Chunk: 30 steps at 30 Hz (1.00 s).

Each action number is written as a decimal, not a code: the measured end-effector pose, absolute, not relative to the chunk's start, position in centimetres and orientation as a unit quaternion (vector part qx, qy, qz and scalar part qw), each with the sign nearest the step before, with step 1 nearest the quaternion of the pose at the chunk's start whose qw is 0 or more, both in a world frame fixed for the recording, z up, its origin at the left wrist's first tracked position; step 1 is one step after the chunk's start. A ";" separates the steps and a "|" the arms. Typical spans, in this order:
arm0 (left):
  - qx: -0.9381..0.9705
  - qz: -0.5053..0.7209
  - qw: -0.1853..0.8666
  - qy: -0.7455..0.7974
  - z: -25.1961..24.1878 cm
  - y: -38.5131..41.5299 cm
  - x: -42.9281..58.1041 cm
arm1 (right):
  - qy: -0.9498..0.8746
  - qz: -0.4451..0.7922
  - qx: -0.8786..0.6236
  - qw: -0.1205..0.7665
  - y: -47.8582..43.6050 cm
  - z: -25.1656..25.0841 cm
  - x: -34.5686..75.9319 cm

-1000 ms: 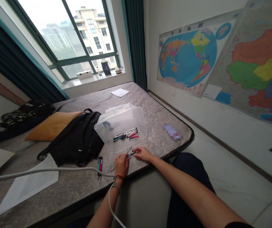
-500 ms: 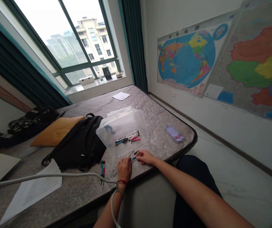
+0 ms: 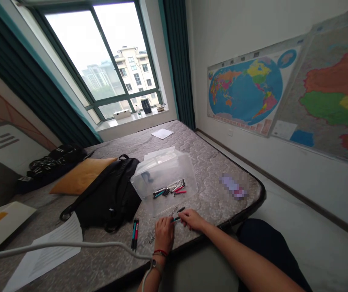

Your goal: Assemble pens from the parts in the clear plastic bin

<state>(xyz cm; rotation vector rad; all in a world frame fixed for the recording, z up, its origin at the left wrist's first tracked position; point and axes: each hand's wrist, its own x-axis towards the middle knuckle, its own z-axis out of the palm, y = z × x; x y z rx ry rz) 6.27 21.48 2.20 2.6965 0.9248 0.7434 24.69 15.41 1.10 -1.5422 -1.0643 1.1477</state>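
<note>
Pen tilted up further, pinched between left hand and right hand

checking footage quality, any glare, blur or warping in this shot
Head view: window sky washed out; soft daylight, faint shadows; wide lens bends the wall map; a pixelated patch on the mattress; the pen is tiny but sharp.

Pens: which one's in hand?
The teal-black pen held between left hand and right hand; the pair beside the backpack and the bunch in the clear box lie untouched.
</note>
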 end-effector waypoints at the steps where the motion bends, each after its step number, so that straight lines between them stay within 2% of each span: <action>1: 0.910 0.253 0.098 0.314 2.1 21.5 6.3 | -0.429 0.465 -0.622 0.462 15.4 1.0 24.7; 5: 0.906 0.259 0.105 0.317 2.0 21.6 6.3 | -0.420 0.459 -0.611 0.489 15.3 0.6 24.7; 11: 0.903 0.262 0.115 0.320 2.6 21.4 6.3 | -0.408 0.475 -0.622 0.470 15.5 0.3 24.5; 15: 0.898 0.285 0.097 0.320 2.2 21.2 6.5 | -0.397 0.484 -0.604 0.492 15.7 -0.1 24.9; 20: 0.882 0.314 0.077 0.342 1.0 21.4 6.8 | -0.380 0.525 -0.605 0.463 16.2 -0.5 25.6; 30: 0.872 0.314 0.052 0.371 0.9 21.0 7.1 | -0.395 0.490 -0.640 0.441 16.6 1.6 24.0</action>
